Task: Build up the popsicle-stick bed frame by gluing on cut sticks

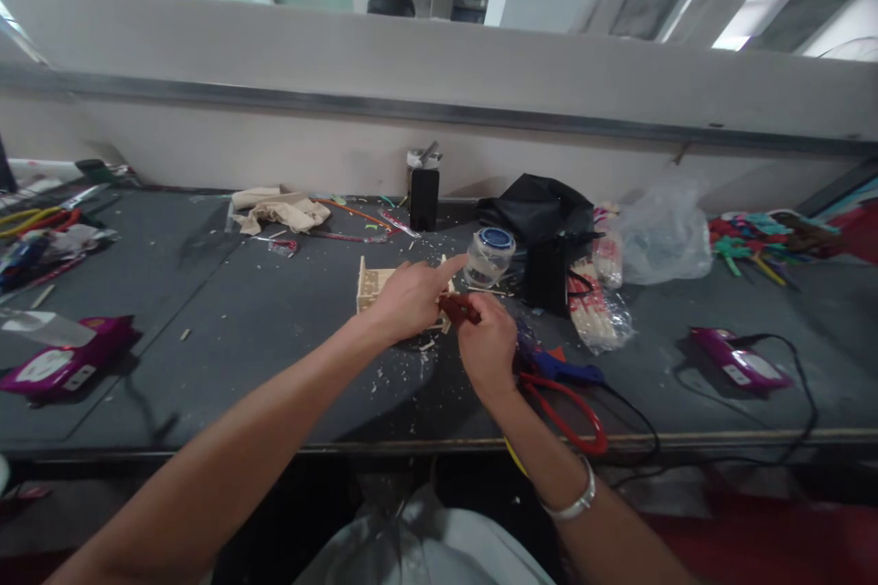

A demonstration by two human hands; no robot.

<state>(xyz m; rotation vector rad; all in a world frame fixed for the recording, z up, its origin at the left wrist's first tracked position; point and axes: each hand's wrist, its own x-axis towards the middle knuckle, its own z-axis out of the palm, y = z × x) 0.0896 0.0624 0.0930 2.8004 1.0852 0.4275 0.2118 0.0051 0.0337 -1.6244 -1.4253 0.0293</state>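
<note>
A small pale wooden stick model (370, 287) stands on the dark table in front of me. My left hand (410, 300) grips it from above, its index finger stretched out to the right and the other fingers curled at the model's right end. In my right hand (488, 343) is a dark red hand tool (461, 306), its tip against that same end, close to the left fingers. The tool's exact kind is hard to make out. Wood chips (388, 375) are scattered around the model. Just beyond my hands stands a clear jar with a blue lid (490, 256).
To the right of my hands lie a blue glue gun (566, 367) with a black cord and red-handled scissors (576, 420). Farther back are a black box (423, 199), a black bag (541, 210), bagged wooden sticks (595, 311) and a beige cloth (288, 212). Purple boxes sit at both sides.
</note>
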